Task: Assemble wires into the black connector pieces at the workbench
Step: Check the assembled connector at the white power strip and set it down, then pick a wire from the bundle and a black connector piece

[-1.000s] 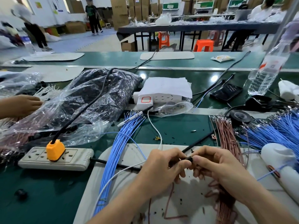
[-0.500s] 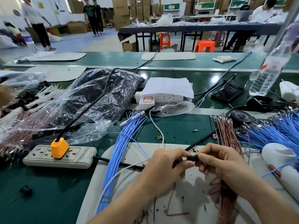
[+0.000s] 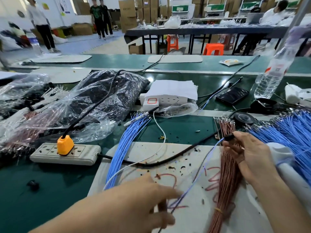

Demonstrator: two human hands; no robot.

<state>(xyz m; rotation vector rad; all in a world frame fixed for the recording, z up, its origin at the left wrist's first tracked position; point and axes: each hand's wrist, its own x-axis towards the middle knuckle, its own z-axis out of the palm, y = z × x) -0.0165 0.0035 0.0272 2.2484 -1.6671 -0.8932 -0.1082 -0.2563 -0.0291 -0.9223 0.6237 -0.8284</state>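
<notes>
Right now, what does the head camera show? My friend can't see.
The right hand pinches a black connector, its blue wire trailing toward the blurred left hand. Beside them lie brown wires and blue wires.

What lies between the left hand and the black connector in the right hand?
Head view: a thin blue wire runs from the black connector toward the left hand, over the white mat.

The green desk (image 3: 185, 132) has a white mat (image 3: 193, 158) on its near part. A bunch of blue wires (image 3: 127, 142) lies over the mat's left edge. A bunch of brown wires (image 3: 227, 165) lies on its right side. Left of the mat sits a grey power strip (image 3: 50, 153) with an orange plug (image 3: 65, 144) in it. Farther back lie a big clear bag (image 3: 94, 105) and a black phone (image 3: 232, 95). A water bottle (image 3: 272, 76) stands far right.
</notes>
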